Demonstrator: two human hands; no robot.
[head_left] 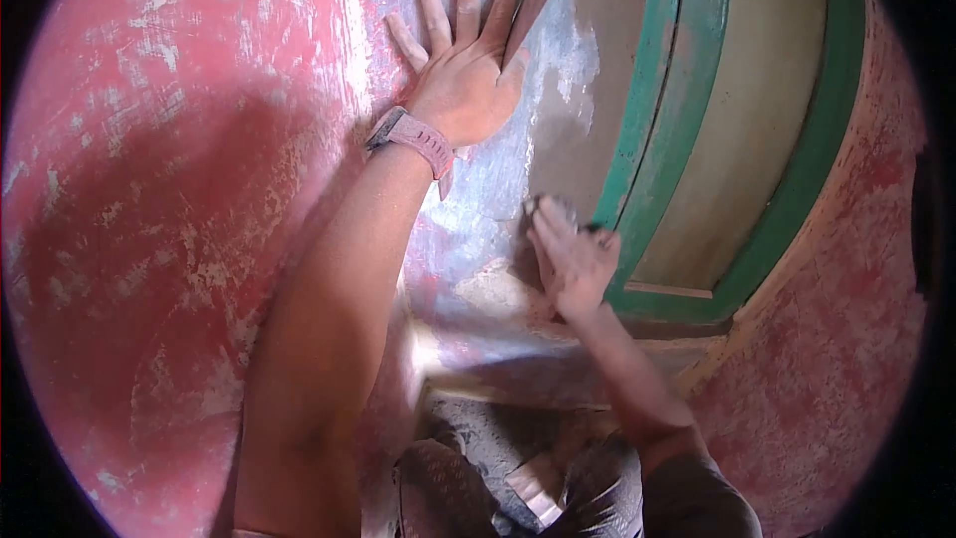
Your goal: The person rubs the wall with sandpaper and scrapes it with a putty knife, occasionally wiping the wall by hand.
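Observation:
My left hand (461, 80) lies on the wall with its fingers spread wide. A stiff brown strip (531, 8) sticks out between its thumb and forefinger, and a similar brown end shows below the wrist, so the strip seems pinned under the palm. Around that wrist is a watch with a pink strap (423, 142). Lower and to the right, my right hand (576, 264) presses against the grey-brown wall patch (568, 154) beside the green frame. Its fingers are together and slightly blurred, with a dark edge of something beneath them that I cannot make out.
A green wooden frame (697, 60) with a beige panel (757, 110) stands at the right. Scuffed red wall (169, 189) fills the left side. A ledge (518, 379) runs below the patch. My knees (438, 483) and a pale rectangular piece (538, 488) are at the bottom.

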